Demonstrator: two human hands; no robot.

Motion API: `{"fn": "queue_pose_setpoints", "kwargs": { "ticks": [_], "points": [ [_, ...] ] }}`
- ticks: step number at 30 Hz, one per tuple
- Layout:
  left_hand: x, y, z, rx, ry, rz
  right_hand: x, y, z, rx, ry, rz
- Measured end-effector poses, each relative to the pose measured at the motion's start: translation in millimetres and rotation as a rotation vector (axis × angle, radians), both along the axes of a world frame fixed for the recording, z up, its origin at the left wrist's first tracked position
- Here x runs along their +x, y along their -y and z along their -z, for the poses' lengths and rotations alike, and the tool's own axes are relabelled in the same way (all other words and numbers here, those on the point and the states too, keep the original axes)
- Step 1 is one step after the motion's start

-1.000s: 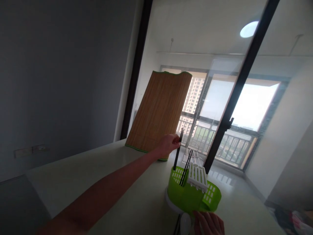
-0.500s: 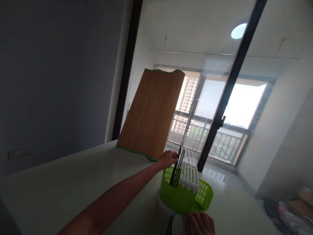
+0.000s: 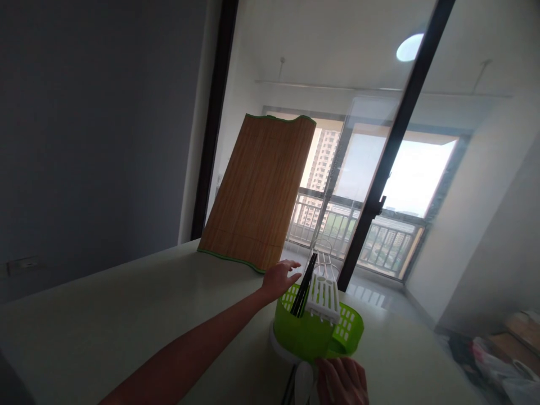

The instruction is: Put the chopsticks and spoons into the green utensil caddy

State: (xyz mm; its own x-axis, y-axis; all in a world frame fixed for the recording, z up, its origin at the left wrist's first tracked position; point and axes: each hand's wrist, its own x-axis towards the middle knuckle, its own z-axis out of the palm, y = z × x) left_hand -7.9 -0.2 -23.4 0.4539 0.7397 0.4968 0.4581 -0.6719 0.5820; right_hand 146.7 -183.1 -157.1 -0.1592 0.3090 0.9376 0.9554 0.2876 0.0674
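Note:
My left hand is open beside the green basket, its thumb and fingers spread and holding nothing. Just right of its fingertips, a few black chopsticks lean upright in the basket's left part. A white slotted rack with wire loops stands next to them in the basket. My right hand is closed at the front of the basket, low in the picture; what its curled fingers grip is hidden. To its left show a pale spoon-like piece and dark thin sticks.
The basket stands on a white table. Behind it a bamboo mat with green edging leans upright. A glass sliding door with a dark frame rises beyond the table. Bags and boxes lie at lower right.
My left hand has let go of the black chopsticks and drawn back to the left, opening. The chopsticks now lean closer together. My right hand stays nearly in place.

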Motion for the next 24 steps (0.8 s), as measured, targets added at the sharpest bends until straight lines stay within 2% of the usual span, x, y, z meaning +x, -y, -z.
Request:
{"fn": "queue_pose_setpoints", "kwargs": {
  "ticks": [2, 5, 10, 13, 16, 19, 22, 24],
  "points": [
    [-14.8, 20.3, 8.2, 0.011, 0.066, -0.061, 1.5, 4.2, -2.9, -0.058, 0.016, -0.024],
    [-39.2, 59.1, 36.5, -0.04, 0.06, -0.084, 1.8, 9.5, -7.3, -0.132, 0.06, -0.018],
    [-62.2, 123.0, 94.4, -0.196, -0.301, 0.015, -3.9, 13.8, -12.2, -0.191, 0.046, -0.007],
    [-59.1, 146.0, 105.0, -0.218, -0.551, 0.065, -5.2, 15.0, -13.4, -0.177, 0.043, -0.007],
    [-53.1, 155.0, 97.5, -0.217, -0.723, 0.102, -2.9, 15.4, -12.7, -0.173, 0.05, -0.002],
    [-52.7, 153.0, 93.6, -0.194, -0.823, 0.047, 0.5, 15.0, -10.2, -0.173, 0.059, 0.005],
    [-59.6, 142.1, 104.9, -0.131, -0.858, -0.102, 1.6, 14.3, -8.0, -0.171, 0.074, 0.005],
    [-66.7, 132.0, 116.4, -0.032, -0.844, -0.199, 0.7, 14.2, -7.9, -0.175, 0.072, 0.002]
  ]
}}
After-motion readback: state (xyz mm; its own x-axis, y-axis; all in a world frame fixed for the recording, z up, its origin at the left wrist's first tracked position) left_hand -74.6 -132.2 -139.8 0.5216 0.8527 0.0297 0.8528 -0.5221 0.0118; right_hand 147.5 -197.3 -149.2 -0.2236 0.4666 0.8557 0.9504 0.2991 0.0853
